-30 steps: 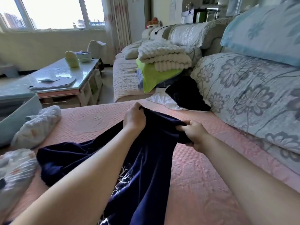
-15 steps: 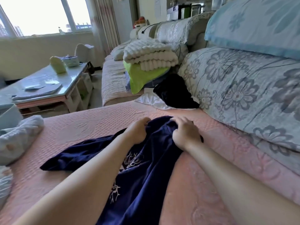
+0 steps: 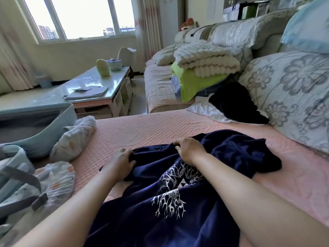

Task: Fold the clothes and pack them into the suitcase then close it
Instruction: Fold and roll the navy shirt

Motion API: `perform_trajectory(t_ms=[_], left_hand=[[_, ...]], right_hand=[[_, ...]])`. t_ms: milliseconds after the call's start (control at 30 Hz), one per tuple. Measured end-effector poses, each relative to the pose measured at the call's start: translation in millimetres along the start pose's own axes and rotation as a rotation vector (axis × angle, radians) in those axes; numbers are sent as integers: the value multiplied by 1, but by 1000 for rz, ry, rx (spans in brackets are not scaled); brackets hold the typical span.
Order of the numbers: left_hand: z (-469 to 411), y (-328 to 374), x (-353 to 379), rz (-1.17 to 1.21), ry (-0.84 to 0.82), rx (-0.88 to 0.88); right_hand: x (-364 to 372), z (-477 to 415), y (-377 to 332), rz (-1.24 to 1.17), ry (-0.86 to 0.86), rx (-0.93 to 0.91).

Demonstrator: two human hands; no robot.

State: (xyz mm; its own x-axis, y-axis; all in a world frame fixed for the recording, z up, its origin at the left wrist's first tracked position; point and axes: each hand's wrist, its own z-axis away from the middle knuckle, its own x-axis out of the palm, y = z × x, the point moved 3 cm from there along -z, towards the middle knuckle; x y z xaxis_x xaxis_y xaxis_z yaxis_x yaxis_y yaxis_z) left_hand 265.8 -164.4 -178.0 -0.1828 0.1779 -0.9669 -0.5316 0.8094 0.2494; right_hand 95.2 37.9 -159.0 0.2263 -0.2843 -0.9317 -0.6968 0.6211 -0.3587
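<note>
Left hand (image 3: 122, 162) has its fingers curled into the left edge of the navy shirt (image 3: 160, 211). Right hand (image 3: 189, 150) pinches a bunch of it up near the top, so both hands are holding fabric. The shirt's crumpled, white tree print up, mid pink sofa cover (image 3: 142, 129) and running down to the near edge. At the left edge sits the open light-blue suitcase (image 3: 44, 138) with 1 rolled pale garment (image 3: 74, 138) against it. A black garment (image 3: 236, 106) is at the far right corner.
</note>
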Motion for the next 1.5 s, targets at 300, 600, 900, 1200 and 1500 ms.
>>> perform_trajectory(t_ms=[300, 600, 900, 1200, 1500], left_hand=[[-6, -6, -67, 173, 378, -58], [-71, 3, -113, -476, 599, 69], [-1, -27, -16, -209, -255, 65], [108, 10, -47, -91, -47, 234], [217, 15, -57, 10, -448, 247]], right_hand=[[-10, -23, -41, 116, 336, 23], [-16, -83, -61, -283, 11, 120], [40, -22, -50, 191, -268, -58], [27, 100, -78, 71, -174, -222], [12, 214, -122, 134, -357, -254]])
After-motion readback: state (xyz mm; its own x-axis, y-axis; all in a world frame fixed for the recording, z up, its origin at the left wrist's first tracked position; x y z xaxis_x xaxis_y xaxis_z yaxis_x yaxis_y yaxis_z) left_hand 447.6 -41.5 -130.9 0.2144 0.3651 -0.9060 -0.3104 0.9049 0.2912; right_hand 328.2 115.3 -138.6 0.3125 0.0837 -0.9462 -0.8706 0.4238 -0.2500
